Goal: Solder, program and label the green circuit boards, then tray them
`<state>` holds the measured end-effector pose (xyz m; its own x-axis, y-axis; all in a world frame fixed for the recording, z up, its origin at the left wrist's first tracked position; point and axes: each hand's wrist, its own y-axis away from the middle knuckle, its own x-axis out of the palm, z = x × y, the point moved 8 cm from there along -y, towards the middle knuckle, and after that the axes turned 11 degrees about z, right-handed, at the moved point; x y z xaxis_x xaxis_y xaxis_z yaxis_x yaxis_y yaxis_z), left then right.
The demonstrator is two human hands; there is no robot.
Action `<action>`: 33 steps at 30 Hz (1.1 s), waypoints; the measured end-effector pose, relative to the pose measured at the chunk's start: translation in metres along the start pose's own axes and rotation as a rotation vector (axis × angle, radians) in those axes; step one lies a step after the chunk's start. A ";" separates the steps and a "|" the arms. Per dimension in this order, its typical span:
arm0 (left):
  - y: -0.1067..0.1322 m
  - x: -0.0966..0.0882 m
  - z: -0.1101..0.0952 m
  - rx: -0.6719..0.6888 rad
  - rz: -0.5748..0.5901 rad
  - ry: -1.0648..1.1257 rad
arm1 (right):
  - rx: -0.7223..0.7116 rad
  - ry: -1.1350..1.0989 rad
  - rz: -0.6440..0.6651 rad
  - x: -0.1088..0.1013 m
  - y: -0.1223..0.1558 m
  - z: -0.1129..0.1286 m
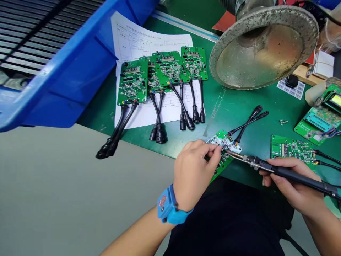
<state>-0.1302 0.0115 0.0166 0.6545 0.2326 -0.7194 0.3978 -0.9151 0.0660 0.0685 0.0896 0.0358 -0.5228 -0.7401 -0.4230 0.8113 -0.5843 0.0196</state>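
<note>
Green circuit board (226,164), lower right of centre: left hand (194,171) pinched over it (can't tell on what), right hand (301,195) gripping soldering iron (286,172), tip at board.

Displays (131,70) on green boards (133,85) show 8888; print on the white sheet (170,43) is illegible.

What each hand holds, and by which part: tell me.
The right hand holds the soldering iron by its black handle. The left hand is at a green circuit board; whether it grips anything cannot be told.
</note>
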 end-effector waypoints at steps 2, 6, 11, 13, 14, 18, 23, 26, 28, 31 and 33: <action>0.000 0.000 0.000 0.004 -0.003 0.009 | -0.002 0.004 -0.003 0.000 -0.001 0.001; -0.001 0.002 0.000 0.003 -0.001 0.018 | -0.009 0.005 0.002 0.000 -0.002 0.001; -0.001 0.003 0.001 0.001 -0.005 0.020 | -0.018 0.004 0.002 -0.001 -0.002 0.002; 0.000 0.003 0.000 0.001 -0.007 0.021 | -0.012 0.009 0.003 -0.001 -0.002 0.002; 0.000 0.003 0.001 -0.001 -0.006 0.020 | -0.003 0.011 0.001 -0.002 -0.002 0.001; 0.000 0.002 0.001 -0.005 -0.009 0.022 | 0.020 0.014 0.006 -0.002 -0.002 0.000; 0.000 0.003 0.002 -0.008 -0.005 0.021 | 0.055 -0.020 -0.036 -0.004 0.000 -0.003; 0.000 0.003 0.002 -0.013 -0.006 0.023 | 0.077 -0.034 -0.050 -0.004 0.000 -0.003; 0.000 0.003 0.002 -0.014 -0.011 0.030 | 0.087 -0.038 -0.057 -0.003 0.001 -0.002; 0.000 0.002 0.002 -0.021 -0.016 0.039 | 0.120 -0.051 -0.081 -0.005 0.001 -0.003; 0.001 0.002 0.002 -0.025 -0.022 0.041 | 0.100 -0.045 -0.062 -0.004 0.000 -0.002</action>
<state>-0.1304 0.0103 0.0138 0.6708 0.2668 -0.6920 0.4282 -0.9011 0.0677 0.0716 0.0934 0.0359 -0.5843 -0.7143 -0.3852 0.7480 -0.6582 0.0859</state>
